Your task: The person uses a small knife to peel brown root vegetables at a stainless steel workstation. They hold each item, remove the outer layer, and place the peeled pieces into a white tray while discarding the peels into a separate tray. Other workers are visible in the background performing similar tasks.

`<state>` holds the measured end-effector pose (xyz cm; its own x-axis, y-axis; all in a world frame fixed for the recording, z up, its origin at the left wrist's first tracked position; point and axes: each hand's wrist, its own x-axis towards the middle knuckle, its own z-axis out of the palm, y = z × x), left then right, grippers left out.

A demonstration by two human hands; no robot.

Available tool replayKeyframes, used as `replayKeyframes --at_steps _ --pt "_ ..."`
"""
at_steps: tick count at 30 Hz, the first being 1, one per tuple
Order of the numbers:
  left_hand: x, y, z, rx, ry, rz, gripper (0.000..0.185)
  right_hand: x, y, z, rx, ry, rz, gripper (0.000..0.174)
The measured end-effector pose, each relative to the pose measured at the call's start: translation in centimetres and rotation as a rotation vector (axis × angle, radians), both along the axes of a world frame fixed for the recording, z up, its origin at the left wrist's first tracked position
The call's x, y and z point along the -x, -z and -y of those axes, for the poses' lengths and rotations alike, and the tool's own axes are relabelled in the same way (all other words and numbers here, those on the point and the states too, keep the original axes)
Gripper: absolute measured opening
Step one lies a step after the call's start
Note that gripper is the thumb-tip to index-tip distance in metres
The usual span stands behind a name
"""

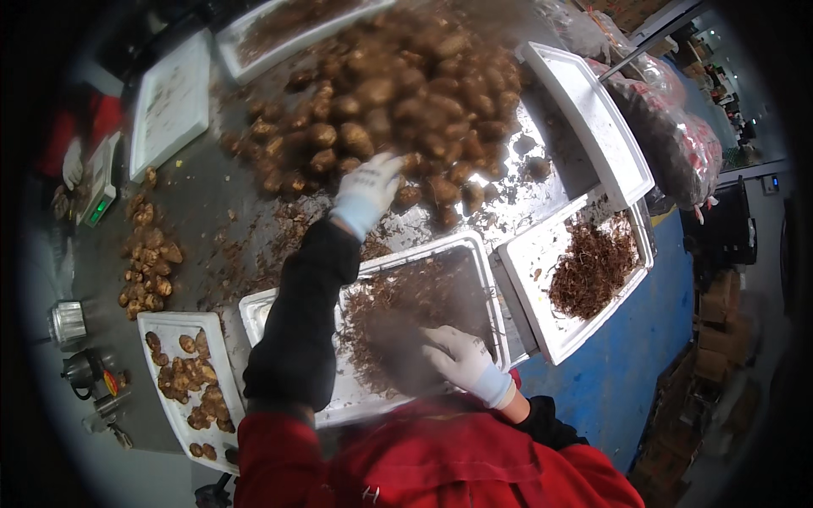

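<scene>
My left hand (369, 192), in a white knit glove with a pale blue cuff, reaches to the near edge of a big heap of brown, taro-like tubers (438, 105). Its fingertips are at the tubers; whether they grip one is hidden. My right hand (462, 359), gloved alike, is low over a white foam tray (486, 273) close to my body. Brown root fibres and scraps (394, 305) cover much of that tray's floor. Beside the right fingers a dark blur hides whatever may be held there.
At right, another foam tray (540, 317) holds a clump of fibres (587, 270). Left, a tray of tuber pieces (147, 362) lies below a row of knobby tubers (149, 254). A digital scale (101, 181) stands near another person's gloved hand (72, 164). Bagged goods (667, 133) are at upper right.
</scene>
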<state>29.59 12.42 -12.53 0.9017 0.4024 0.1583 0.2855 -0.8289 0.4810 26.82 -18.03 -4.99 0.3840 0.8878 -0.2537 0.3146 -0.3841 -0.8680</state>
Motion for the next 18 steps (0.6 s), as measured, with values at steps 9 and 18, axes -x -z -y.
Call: replayKeyframes --at_steps 9,18 --pt "-1.5 0.7 0.0 -0.324 0.085 -0.662 0.040 0.7 -1.1 1.0 -0.007 -0.038 -0.007 0.034" --pt "10.6 -6.8 6.6 1.205 -0.124 0.269 0.046 -0.1 -1.3 0.4 -0.196 0.398 -0.407 0.035"
